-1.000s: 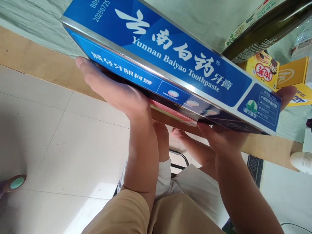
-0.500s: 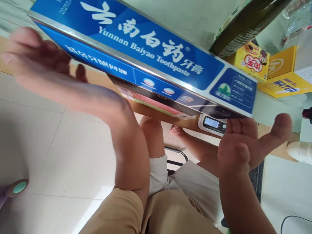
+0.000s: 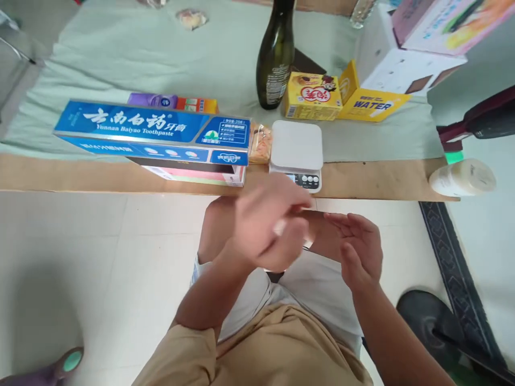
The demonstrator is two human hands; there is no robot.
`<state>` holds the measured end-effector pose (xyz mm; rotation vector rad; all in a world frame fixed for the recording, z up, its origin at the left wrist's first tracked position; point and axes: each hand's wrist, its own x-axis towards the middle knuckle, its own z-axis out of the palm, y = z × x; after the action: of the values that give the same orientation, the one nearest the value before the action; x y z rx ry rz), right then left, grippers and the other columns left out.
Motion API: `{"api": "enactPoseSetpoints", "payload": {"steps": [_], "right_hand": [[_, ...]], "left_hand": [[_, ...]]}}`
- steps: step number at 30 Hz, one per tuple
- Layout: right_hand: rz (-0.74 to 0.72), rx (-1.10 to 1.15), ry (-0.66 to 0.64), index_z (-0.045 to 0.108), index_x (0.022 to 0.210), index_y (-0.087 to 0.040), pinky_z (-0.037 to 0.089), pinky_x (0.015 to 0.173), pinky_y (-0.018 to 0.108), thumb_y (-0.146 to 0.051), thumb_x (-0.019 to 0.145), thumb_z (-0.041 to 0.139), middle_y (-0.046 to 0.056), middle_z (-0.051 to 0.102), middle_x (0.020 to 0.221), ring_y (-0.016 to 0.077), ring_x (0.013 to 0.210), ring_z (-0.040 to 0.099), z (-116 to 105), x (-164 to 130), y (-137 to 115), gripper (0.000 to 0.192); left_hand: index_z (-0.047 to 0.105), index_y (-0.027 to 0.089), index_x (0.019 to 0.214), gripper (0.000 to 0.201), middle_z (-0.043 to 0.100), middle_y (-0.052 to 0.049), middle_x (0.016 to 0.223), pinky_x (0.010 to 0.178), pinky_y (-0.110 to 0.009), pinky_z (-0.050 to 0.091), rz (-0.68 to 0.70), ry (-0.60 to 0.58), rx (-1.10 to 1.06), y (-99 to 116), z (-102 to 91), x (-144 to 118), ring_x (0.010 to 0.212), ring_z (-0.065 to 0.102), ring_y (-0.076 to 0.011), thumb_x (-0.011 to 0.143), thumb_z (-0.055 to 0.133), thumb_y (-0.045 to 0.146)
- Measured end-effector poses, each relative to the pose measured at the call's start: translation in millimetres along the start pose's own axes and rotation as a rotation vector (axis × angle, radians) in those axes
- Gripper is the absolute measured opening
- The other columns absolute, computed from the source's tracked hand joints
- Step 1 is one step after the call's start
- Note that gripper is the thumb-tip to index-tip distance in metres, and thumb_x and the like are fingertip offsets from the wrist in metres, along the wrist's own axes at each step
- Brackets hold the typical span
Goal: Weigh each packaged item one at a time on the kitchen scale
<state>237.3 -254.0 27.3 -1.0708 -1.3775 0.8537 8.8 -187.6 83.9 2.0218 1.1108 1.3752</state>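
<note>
Hands now empty, the person sits back from the table (image 3: 362, 179): the blue toothpaste box (image 3: 153, 131), held up close a second ago, rests atop a stack of flat boxes at the table's front edge, left of the white scale (image 3: 296, 153). The left hand (image 3: 267, 225), blurred in motion, and the right hand (image 3: 358, 249), fingers loosely open, hover together above the lap, gripping nothing; the box looks set down and released.

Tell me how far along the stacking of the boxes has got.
Done: the long blue toothpaste box lies on top of a dark and pink flat box at the table edge. In hand: nothing; the left hand and right hand are both empty and off it. The white kitchen scale beside the stack is bare.
</note>
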Motion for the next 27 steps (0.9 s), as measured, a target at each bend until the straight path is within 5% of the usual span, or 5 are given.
{"api": "enactPoseSetpoints", "payload": {"steps": [5, 10, 16, 23, 27], "right_hand": [[0.008, -0.016, -0.013, 0.065, 0.135, -0.031, 0.063, 0.109, 0.039, -0.03, 0.097, 0.07, 0.008, 0.078, 0.127, 0.0201, 0.121, 0.076, -4, 21, -19, 0.038], [-0.027, 0.017, 0.064, 0.065, 0.121, -0.028, 0.064, 0.103, 0.042, -0.042, 0.095, 0.071, 0.006, 0.077, 0.116, 0.0202, 0.111, 0.075, 34, 105, -16, 0.029], [-0.052, 0.038, 0.088, 0.067, 0.107, -0.026, 0.063, 0.094, 0.038, -0.038, 0.089, 0.069, 0.002, 0.074, 0.105, 0.0167, 0.101, 0.07, 52, 206, 41, 0.021], [0.273, 0.118, 0.284, 0.063, 0.1, -0.027, 0.059, 0.075, 0.032, -0.043, 0.087, 0.069, 0.001, 0.07, 0.099, 0.015, 0.088, 0.069, 18, 244, 96, 0.021], [0.338, 0.088, 0.287, 0.062, 0.103, -0.026, 0.056, 0.072, 0.03, -0.04, 0.087, 0.068, 0.0, 0.069, 0.103, 0.0149, 0.09, 0.069, 19, 257, 104, 0.022]], "left_hand": [[0.063, 0.023, 0.085, 0.014, 0.074, 0.001, 0.071, 0.067, -0.032, 0.051, 0.359, 0.008, 0.097, 7, 38.5, 12, 0.067, 0.067, -0.0149, 0.095, 0.056, 0.016], [0.061, 0.022, 0.077, 0.02, 0.069, 0.0, 0.065, 0.064, -0.032, 0.048, 0.267, -0.003, 0.181, -6, 51.9, 10, 0.061, 0.064, -0.0158, 0.093, 0.053, 0.015], [0.062, 0.022, 0.077, 0.019, 0.069, 0.0, 0.065, 0.066, -0.031, 0.049, 0.192, -0.076, 0.237, -23, 56.3, 28, 0.062, 0.063, -0.0161, 0.092, 0.053, 0.014], [0.059, 0.023, 0.079, 0.019, 0.071, 0.0, 0.069, 0.068, -0.031, 0.049, 0.089, -0.102, 0.231, -43, 56.3, 67, 0.064, 0.065, -0.0156, 0.096, 0.053, 0.016], [0.058, 0.023, 0.079, 0.018, 0.072, -0.001, 0.075, 0.07, -0.033, 0.049, -0.21, -0.051, 0.254, -52, 68.6, 94, 0.072, 0.065, -0.0188, 0.097, 0.055, 0.024]]}}
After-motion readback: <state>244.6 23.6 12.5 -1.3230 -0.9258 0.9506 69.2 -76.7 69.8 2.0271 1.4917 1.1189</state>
